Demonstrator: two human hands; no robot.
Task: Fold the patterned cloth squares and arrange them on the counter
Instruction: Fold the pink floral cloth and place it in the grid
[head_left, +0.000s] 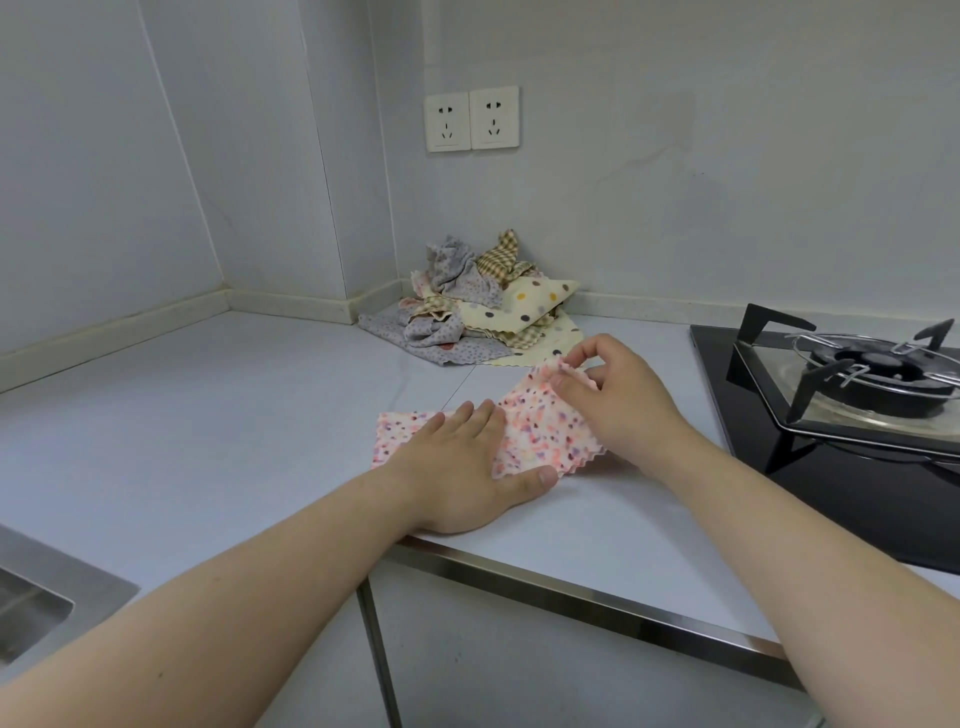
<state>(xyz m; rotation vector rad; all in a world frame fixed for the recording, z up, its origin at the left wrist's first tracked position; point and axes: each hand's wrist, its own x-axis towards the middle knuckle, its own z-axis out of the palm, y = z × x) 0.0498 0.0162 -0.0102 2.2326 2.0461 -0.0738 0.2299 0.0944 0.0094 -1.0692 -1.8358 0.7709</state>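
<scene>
Pressing left hand (467, 467), fingers straight, on pink speckled zigzag-edged cloth square (540, 431) at the grey counter's (208, 415) front; pinching its lifted corner with right hand (618, 400). Only beginning the first fold, leaving crumpled heap of patterned cloths (467, 306) waiting beyond.

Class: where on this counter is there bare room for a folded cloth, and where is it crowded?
Widest bare counter: left of the pink cloth, between sink and cloth pile. A narrower strip runs along the front edge, beside the stove. Crowded: the back corner, and around left hand and right hand.
</scene>
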